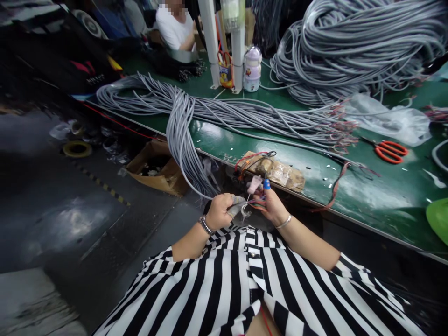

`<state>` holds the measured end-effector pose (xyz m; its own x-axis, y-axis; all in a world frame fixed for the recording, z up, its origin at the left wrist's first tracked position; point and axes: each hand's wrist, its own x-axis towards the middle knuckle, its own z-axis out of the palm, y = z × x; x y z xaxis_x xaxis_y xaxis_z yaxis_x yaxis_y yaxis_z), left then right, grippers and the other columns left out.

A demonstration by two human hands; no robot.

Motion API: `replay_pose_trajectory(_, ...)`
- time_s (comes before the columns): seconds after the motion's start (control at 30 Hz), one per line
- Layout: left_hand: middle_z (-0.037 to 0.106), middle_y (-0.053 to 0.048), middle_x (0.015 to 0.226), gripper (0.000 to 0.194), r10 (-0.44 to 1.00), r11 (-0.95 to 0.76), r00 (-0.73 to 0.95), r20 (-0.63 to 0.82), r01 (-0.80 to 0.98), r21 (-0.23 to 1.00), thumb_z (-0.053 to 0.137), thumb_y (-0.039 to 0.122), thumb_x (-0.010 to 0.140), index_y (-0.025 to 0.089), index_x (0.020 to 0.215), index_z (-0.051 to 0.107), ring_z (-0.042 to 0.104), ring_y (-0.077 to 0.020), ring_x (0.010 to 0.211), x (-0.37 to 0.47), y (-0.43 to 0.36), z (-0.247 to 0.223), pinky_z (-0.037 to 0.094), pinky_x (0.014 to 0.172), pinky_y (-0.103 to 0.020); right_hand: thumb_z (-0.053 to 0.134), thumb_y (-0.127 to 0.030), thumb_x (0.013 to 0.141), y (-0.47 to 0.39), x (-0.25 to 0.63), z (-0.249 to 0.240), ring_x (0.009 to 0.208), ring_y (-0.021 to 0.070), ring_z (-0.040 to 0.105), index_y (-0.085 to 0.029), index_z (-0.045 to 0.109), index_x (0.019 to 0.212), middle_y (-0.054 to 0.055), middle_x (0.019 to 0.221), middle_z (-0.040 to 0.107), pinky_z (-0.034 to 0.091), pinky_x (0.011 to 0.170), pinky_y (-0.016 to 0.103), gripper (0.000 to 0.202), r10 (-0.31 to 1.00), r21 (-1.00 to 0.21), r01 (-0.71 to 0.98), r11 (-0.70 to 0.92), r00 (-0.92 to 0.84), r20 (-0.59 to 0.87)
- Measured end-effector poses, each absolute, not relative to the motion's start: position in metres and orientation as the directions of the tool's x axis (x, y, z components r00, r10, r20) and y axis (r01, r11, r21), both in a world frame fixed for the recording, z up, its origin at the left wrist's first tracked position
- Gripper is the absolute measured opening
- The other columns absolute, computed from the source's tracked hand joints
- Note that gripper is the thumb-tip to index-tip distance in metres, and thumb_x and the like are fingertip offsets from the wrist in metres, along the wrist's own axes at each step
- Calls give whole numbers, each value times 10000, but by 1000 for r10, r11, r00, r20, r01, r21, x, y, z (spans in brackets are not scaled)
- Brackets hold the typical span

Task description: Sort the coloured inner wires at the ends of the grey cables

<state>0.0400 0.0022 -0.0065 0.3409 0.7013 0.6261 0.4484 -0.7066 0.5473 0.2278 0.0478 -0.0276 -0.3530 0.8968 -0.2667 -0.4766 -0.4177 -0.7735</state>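
In front of my striped shirt, my left hand (220, 211) is closed round the end of a grey cable, its fingertips wrapped in tape. Thin coloured wires (257, 203) fan out from that end toward the right. My right hand (273, 205) pinches these wires; a blue cover sits on its thumb and a pale wrap on a finger. A curled whitish strip (245, 212) hangs between the hands. Just beyond them, a taped wooden block (280, 173) with red and black leads lies at the table edge. A bundle of grey cables (180, 121) droops over the edge beside my left hand.
Orange-handled scissors (390, 151) and a clear plastic bag (388, 116) lie on the green table (350, 186). A large cable coil (350, 51) fills the back right. A bottle (252, 70) stands by white posts. Below left is a cardboard box (157, 168). Another person (175, 25) sits across.
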Motion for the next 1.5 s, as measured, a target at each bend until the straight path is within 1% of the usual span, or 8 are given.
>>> replay_pose_trajectory(0.17,714,-57,735,164,672,-732,362,646,452,509,603,263,889,162,963,710,651,-143,649,24,-19,-8,509,635,-257,542,-773,759,34,246,-29,383,37,115,-167,612,740,-54,474,433,88,357,210,610,920,-891,-310,-331,-317,-231)
replay_pose_trajectory(0.27,721,-61,764,192,694,-706,384,609,528,472,605,272,881,166,1004,707,660,-149,678,14,-29,-12,522,671,-268,578,-648,823,21,256,-18,430,77,326,-183,610,690,-16,527,498,266,410,225,485,980,-996,-83,-30,-200,-13)
replay_pose_trajectory(0.5,744,-74,908,245,781,-624,449,433,571,533,604,211,825,158,1051,683,701,-187,812,7,-30,-13,557,746,-304,706,-444,779,1,259,22,750,191,579,-209,665,931,87,914,664,460,684,317,282,763,-750,307,585,-523,381)
replay_pose_trajectory(0.7,725,-61,923,248,763,-633,543,351,514,579,579,131,834,157,1070,650,688,-165,829,6,-25,2,556,770,-283,646,-368,836,-4,252,18,573,128,490,-192,620,688,13,642,597,394,574,261,231,815,-862,349,367,-568,117)
replay_pose_trajectory(0.93,689,-71,922,148,722,-616,238,649,647,449,658,254,856,173,973,697,660,-156,843,19,-29,-3,551,762,-279,780,-489,694,-11,249,11,506,97,493,-166,643,738,-3,611,614,396,495,228,353,823,-957,-93,-276,-536,-185)
replay_pose_trajectory(1.2,663,-35,704,328,893,-441,242,380,303,845,554,430,929,143,895,710,593,-102,611,26,-34,4,490,585,-211,715,-423,804,-5,258,30,715,185,622,-189,745,873,67,805,709,512,705,330,246,806,-962,-6,274,-543,234)
replay_pose_trajectory(1.37,576,-8,584,456,947,-189,264,181,8,982,618,564,845,113,815,679,456,-67,476,21,-36,0,396,460,-186,644,-605,804,-3,257,25,786,240,678,-217,711,1072,97,849,733,554,731,390,476,914,-970,-215,112,-361,186)
replay_pose_trajectory(1.5,570,-8,585,433,932,-168,321,166,-22,986,646,541,832,112,785,674,467,-71,498,18,-36,2,404,479,-190,668,-434,849,-8,245,24,921,235,709,-243,641,1223,98,1039,749,566,842,406,421,853,-972,-206,109,-483,198)
